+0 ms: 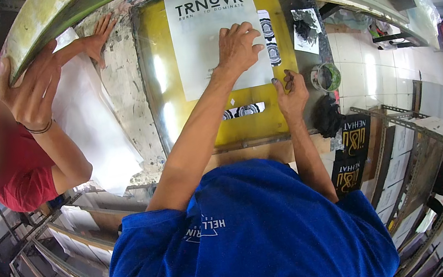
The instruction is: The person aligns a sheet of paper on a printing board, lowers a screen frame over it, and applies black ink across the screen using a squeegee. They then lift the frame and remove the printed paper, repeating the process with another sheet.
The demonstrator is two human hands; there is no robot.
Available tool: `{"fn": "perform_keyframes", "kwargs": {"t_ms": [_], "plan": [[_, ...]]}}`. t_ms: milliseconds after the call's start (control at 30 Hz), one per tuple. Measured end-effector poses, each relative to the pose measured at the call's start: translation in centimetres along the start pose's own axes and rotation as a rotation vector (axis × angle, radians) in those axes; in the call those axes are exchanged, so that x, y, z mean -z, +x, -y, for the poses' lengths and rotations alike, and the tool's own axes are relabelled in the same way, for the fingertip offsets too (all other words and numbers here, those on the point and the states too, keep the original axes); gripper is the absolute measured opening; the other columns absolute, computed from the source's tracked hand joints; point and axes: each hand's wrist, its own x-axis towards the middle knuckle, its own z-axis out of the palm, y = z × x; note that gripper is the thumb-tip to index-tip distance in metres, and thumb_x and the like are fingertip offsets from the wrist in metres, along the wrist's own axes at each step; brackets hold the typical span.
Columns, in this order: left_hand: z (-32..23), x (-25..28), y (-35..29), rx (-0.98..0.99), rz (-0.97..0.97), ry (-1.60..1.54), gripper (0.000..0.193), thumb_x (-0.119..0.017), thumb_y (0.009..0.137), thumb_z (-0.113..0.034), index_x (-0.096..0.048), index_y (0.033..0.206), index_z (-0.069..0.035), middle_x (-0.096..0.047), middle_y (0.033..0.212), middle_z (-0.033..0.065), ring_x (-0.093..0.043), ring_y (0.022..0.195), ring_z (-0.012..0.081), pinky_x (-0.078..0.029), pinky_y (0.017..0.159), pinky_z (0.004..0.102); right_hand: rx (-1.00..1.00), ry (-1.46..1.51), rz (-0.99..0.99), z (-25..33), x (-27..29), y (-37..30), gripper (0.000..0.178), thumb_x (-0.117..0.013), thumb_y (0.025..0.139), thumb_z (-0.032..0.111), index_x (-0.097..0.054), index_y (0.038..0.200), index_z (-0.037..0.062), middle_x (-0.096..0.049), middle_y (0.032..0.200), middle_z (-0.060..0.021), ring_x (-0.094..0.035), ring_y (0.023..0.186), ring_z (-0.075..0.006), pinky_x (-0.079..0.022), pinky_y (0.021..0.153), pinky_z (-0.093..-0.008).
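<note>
A white sheet (190, 49) with black lettering lies on a yellow panel (175, 128), which looks like a printing screen in a dark frame. My left hand (241, 48) is over the sheet's right half, fingers bent and spread, with nothing visible in it. Beside the sheet's lower right corner is my right hand (292, 94), its thumb by the corner and apart from the curled, dark-stained fingers. One black-and-white patterned strip (272, 55) shows along the sheet's right edge. Another such strip (251, 109) lies below the sheet, partly behind my left forearm.
At the left, a person in a red shirt (26, 177) has one hand on a pale green frame edge (46, 21) and another flat by a white sheet (82, 113). Right of the panel are black-smeared paper (307, 41), a clear cup (326, 77) and a black cloth (327, 115). Metal racks (418, 128) stand behind.
</note>
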Motion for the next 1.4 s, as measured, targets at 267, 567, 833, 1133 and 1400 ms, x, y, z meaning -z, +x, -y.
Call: {"fn": "perform_keyframes", "kwargs": {"t_ms": [267,567,833,1133,1400], "plan": [[-1.3,-0.5,0.6,0.066,0.058,0.031,0.044,-0.085,0.077,-0.037,-0.075,0.116,-0.02,-0.062,0.116,0.0005,-0.055,0.113,0.0206,-0.032,0.094,0.0473,0.015,0.007,-0.01,-0.3,0.1,0.3,0.039,-0.084,0.077,0.006,-0.066,0.112,0.0006,-0.06,0.084,-0.0087,-0.055,0.068,-0.0214,-0.047,0.064,-0.035],[-2.0,-0.8,0.6,0.153,0.147,0.136,0.061,-0.087,0.072,-0.039,-0.07,0.127,-0.021,-0.059,0.126,0.0006,-0.054,0.119,0.0193,-0.033,0.094,0.05,-0.148,0.004,0.02,0.6,0.3,1.7,0.028,-0.082,0.08,0.008,-0.069,0.102,-0.0015,-0.067,0.081,-0.0117,-0.063,0.07,-0.0227,-0.05,0.066,-0.0344],[-3.7,1.5,1.8,0.246,0.336,0.181,0.084,-0.091,0.065,-0.044,-0.062,0.136,-0.011,-0.057,0.132,0.0009,-0.052,0.127,0.0193,-0.035,0.097,0.0497,-0.014,-0.373,0.06,2.3,-3.4,13.6,0.041,-0.084,0.075,0.038,-0.071,0.094,0.0037,-0.073,0.084,-0.0178,-0.072,0.079,-0.0388,-0.056,0.072,-0.0473],[-3.2,0.8,1.5,0.232,0.262,0.141,0.087,-0.094,0.063,-0.044,-0.063,0.136,-0.008,-0.057,0.134,0.0031,-0.051,0.128,0.0196,-0.035,0.097,0.0495,-0.004,-0.627,0.262,4.3,-6.6,20.3,0.057,-0.089,0.066,0.052,-0.074,0.095,0.0055,-0.076,0.093,-0.0209,-0.075,0.09,-0.0392,-0.059,0.076,-0.0485],[-3.2,0.7,1.4,0.23,0.231,0.141,0.085,-0.094,0.061,-0.043,-0.064,0.132,-0.008,-0.058,0.131,0.0019,-0.053,0.124,0.0194,-0.036,0.093,0.0499,-0.066,-0.628,0.341,3.8,-4.3,17.2,0.056,-0.087,0.072,0.047,-0.071,0.109,0.0082,-0.076,0.101,-0.0165,-0.074,0.094,-0.0372,-0.059,0.081,-0.0477]]}}
